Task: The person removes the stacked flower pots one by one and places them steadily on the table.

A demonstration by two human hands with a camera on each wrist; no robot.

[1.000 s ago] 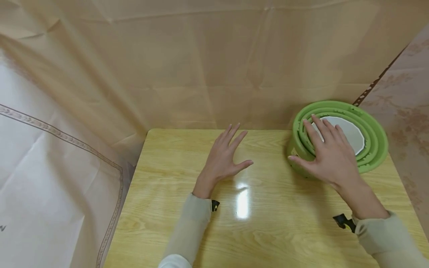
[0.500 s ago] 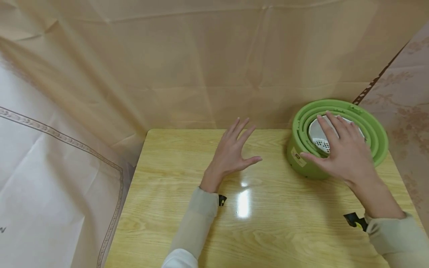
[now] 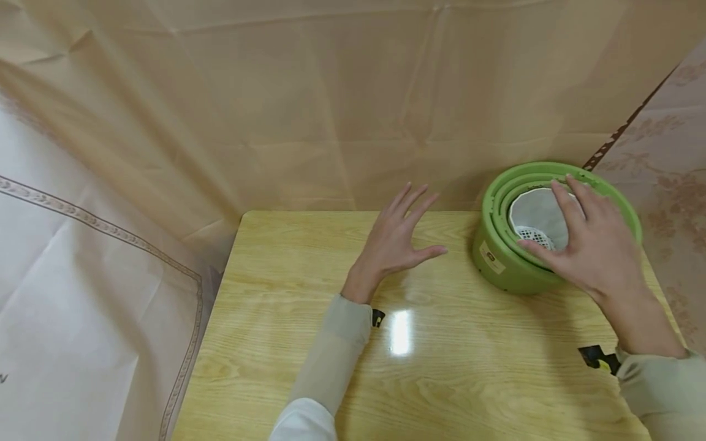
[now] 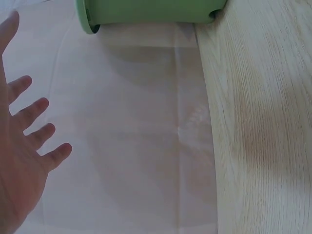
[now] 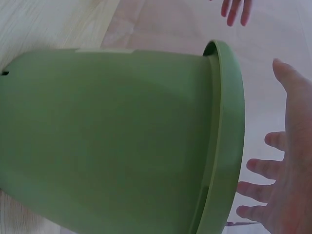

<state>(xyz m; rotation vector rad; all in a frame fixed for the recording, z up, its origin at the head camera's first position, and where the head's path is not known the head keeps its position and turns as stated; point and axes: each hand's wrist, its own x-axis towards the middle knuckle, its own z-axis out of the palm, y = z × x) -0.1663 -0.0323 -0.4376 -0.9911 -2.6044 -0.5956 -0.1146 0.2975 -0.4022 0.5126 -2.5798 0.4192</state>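
A green round bowl point(image 3: 504, 266) with stepped inner rings stands at the far right of the wooden table point(image 3: 309, 343). Inside it sits a white perforated basket point(image 3: 537, 220). My right hand point(image 3: 592, 245) is spread over the bowl's near right rim with straight fingers, gripping nothing. In the right wrist view the bowl point(image 5: 122, 136) fills the frame and the right hand point(image 5: 287, 170) hovers just off its rim. My left hand point(image 3: 399, 242) hovers open above the table, left of the bowl. The left wrist view shows the left hand point(image 4: 24, 161) with the bowl point(image 4: 146, 12) beyond it.
Beige paper sheeting point(image 3: 342, 104) covers the wall behind the table, and a white sheet point(image 3: 83, 294) hangs at the left. Patterned wallpaper point(image 3: 673, 171) is at the right. The table's back edge meets the sheeting just behind the bowl.
Both hands have moved right and away from me. The right hand slid from the bowl's left side to its right rim, uncovering the white basket's perforated inside.
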